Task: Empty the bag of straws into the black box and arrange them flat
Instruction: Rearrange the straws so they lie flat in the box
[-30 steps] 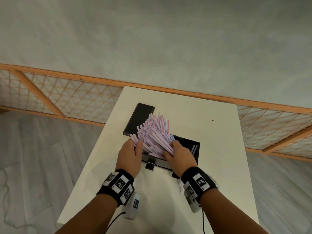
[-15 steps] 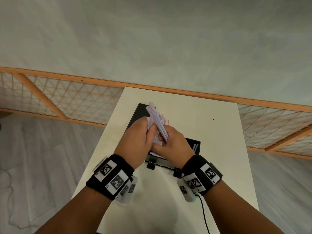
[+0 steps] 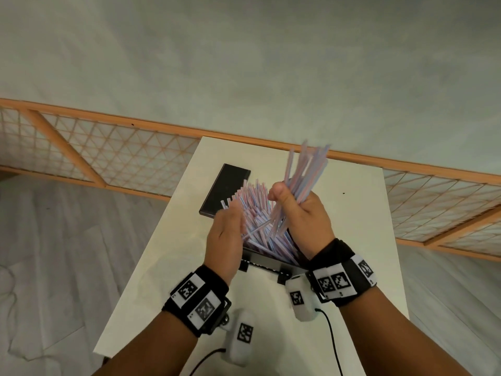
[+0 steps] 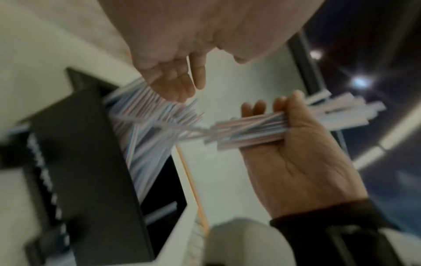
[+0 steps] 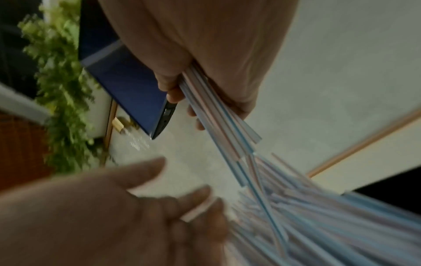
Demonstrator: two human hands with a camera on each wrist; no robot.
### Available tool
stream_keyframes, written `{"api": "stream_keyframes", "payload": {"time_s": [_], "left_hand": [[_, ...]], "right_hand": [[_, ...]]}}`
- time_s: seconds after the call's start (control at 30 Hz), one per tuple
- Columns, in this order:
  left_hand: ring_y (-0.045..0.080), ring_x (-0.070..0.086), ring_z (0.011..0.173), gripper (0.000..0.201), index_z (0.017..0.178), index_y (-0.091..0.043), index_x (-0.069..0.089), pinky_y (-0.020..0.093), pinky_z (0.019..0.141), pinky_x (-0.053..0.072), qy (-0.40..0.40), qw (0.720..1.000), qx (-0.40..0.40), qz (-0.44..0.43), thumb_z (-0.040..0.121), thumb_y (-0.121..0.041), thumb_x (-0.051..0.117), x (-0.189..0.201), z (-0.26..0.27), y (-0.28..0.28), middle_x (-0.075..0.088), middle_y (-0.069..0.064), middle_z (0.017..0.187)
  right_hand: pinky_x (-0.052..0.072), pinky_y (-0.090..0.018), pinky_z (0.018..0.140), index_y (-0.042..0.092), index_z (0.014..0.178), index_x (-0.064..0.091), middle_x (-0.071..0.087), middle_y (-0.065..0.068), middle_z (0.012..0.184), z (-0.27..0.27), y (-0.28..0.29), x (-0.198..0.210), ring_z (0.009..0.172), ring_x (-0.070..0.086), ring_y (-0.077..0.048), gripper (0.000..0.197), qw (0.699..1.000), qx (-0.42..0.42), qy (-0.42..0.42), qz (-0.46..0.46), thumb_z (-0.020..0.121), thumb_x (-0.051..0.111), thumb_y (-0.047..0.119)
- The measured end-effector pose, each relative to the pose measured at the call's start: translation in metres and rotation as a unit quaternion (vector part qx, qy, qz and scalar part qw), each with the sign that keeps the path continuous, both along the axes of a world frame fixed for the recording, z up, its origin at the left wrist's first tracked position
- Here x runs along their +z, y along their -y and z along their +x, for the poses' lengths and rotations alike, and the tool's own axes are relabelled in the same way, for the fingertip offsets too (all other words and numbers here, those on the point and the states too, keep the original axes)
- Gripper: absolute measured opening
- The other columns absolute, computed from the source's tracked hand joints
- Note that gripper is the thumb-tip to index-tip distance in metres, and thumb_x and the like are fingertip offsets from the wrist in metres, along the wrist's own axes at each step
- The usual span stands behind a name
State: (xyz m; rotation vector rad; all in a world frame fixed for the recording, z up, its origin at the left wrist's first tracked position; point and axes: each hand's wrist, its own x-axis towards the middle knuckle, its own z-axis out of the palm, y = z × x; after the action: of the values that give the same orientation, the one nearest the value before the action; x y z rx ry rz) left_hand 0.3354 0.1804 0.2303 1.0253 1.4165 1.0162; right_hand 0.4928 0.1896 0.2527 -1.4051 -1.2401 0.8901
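While the right hand [image 3: 303, 213] curls its fingers [image 4: 258, 108] around a raised bundle of pink-and-blue striped straws [image 3: 306, 172], the left hand [image 3: 225, 240] hovers with relaxed fingers beside the loose straws [image 3: 254, 213] heaped in the black rectangular box [image 3: 271, 260] on the white tabletop [image 3: 352, 213].

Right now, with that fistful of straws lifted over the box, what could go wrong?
1. The right hand grips the lifted bundle near its lower end; the fanned tops could slip out onto the white table.
2. The straw pile in the black box juts up past its far rim, not flat; lowering the bundle may push some over.
3. The left hand is open beside the pile and holds nothing steady.
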Motion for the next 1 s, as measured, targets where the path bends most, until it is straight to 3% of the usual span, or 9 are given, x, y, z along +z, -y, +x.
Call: {"api": "stream_keyframes", "payload": {"time_s": [0.13,0.23,0.4,0.5,0.63,0.73,0.83,0.9,1.0], "left_hand": [[0.026,0.067,0.117,0.055,0.116,-0.011,0.067,0.046,0.108,0.049,0.205,0.956,0.004,-0.209,0.104,-0.059,0.044,-0.017,0.010,-0.003,0.071,0.009,0.120],[0.032,0.068,0.118,0.054,0.129,-0.004,0.066,0.051,0.112,0.048,0.339,0.908,-0.019,-0.247,0.108,-0.049,0.045,-0.017,0.017,-0.004,0.069,0.019,0.130],[0.032,0.063,0.128,0.049,0.136,-0.007,0.063,0.049,0.113,0.047,0.414,0.880,-0.041,-0.229,0.111,-0.039,0.036,-0.009,0.030,0.000,0.066,0.018,0.136],[0.027,0.067,0.123,0.046,0.135,-0.012,0.067,0.044,0.107,0.049,0.430,0.876,-0.051,-0.212,0.109,-0.037,0.038,-0.002,0.036,0.004,0.068,0.016,0.134],[0.026,0.072,0.114,0.044,0.123,-0.004,0.067,0.042,0.097,0.056,0.374,0.895,-0.064,-0.234,0.109,-0.035,0.038,-0.010,0.037,0.007,0.073,0.016,0.125],[0.027,0.075,0.095,0.040,0.108,-0.003,0.071,0.039,0.082,0.060,0.271,0.933,-0.048,-0.231,0.105,-0.037,0.051,-0.025,0.028,0.008,0.077,0.014,0.105],[0.022,0.056,0.070,0.017,0.084,-0.013,0.061,0.029,0.058,0.042,0.150,0.973,-0.017,-0.175,0.092,-0.028,0.059,-0.036,0.012,0.006,0.060,0.007,0.077],[0.022,0.046,0.073,0.010,0.082,-0.016,0.053,0.030,0.057,0.033,0.112,0.983,0.003,-0.144,0.092,-0.016,0.054,-0.042,0.002,0.005,0.050,0.008,0.079],[0.023,0.053,0.074,0.005,0.091,-0.011,0.056,0.032,0.061,0.041,0.102,0.982,0.047,-0.149,0.095,-0.009,0.054,-0.048,-0.012,0.002,0.056,0.010,0.082]], "right_hand": [[0.056,-0.046,0.082,0.019,0.080,0.070,0.073,-0.010,0.081,-0.011,0.012,0.017,0.085,0.069,-0.036,0.037,0.992,0.011,-0.122,0.031,0.106,0.051,0.036],[0.056,-0.052,0.080,0.017,0.084,0.068,0.068,-0.012,0.079,-0.017,0.021,0.026,0.088,0.065,-0.050,0.024,0.983,0.026,-0.177,0.036,0.102,0.058,0.029],[0.059,-0.039,0.089,0.010,0.102,0.070,0.074,-0.014,0.097,-0.018,0.026,0.017,0.097,0.073,-0.027,0.010,0.991,0.030,-0.125,0.048,0.094,0.073,0.015],[0.057,-0.029,0.079,0.004,0.100,0.069,0.071,-0.009,0.087,-0.021,0.027,0.007,0.085,0.071,-0.017,0.008,0.993,0.031,-0.112,0.036,0.096,0.070,0.011],[0.055,-0.042,0.065,0.002,0.098,0.062,0.062,-0.021,0.072,-0.021,0.027,0.002,0.064,0.062,-0.034,0.021,0.995,0.055,-0.082,0.008,0.104,0.059,0.023],[0.050,-0.028,0.062,0.021,0.094,0.060,0.061,-0.005,0.070,-0.003,0.016,-0.010,0.064,0.060,-0.020,0.016,0.991,0.100,0.086,-0.008,0.104,0.058,0.033],[0.040,-0.029,0.062,0.024,0.095,0.054,0.056,0.004,0.073,0.016,0.004,-0.038,0.065,0.053,-0.016,0.016,0.937,0.206,0.274,-0.059,0.104,0.055,0.037],[0.037,-0.034,0.063,0.023,0.094,0.051,0.053,0.006,0.075,0.021,-0.001,-0.060,0.069,0.051,-0.019,0.015,0.890,0.258,0.365,-0.093,0.104,0.054,0.034],[0.047,-0.036,0.075,0.019,0.109,0.062,0.065,0.000,0.094,0.024,-0.008,-0.085,0.086,0.061,-0.023,0.017,0.847,0.276,0.438,-0.123,0.102,0.056,0.034]]}}
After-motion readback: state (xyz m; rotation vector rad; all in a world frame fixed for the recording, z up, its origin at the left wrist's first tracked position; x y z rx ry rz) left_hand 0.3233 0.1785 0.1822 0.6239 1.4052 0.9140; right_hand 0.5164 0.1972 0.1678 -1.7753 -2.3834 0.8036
